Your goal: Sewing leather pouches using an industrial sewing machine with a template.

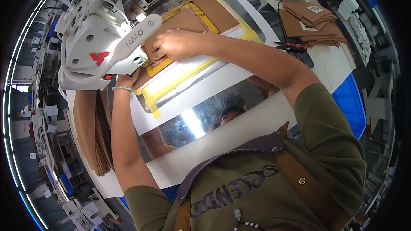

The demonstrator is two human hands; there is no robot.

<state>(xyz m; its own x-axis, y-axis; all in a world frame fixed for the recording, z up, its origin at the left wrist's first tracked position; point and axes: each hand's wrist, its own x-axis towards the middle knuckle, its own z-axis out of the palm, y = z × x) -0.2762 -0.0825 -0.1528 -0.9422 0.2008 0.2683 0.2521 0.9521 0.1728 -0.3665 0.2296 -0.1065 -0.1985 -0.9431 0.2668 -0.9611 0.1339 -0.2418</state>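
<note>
A brown fabric piece [180, 22] lies inside a yellow-edged template frame [210, 25] beneath the head of a white sewing machine [96, 38]. My right hand [176, 45] rests on the fabric close to the needle area, its fingers bent and drawn together at the cloth. Beside the machine head, at the template's near left corner, is my left hand [129, 79], with a beaded bracelet at the wrist. The machine head covers most of its fingers. Yellow tape [184, 86] borders the template on a white sheet [231, 75].
Folded brown pieces [306, 19] are stacked at the right, with red-handled snips [295, 47] next to them. More brown pieces [92, 132] hang over the table's left edge. A shiny metal plate [205, 115] lies in front. A blue bin [349, 105] stands right of the table.
</note>
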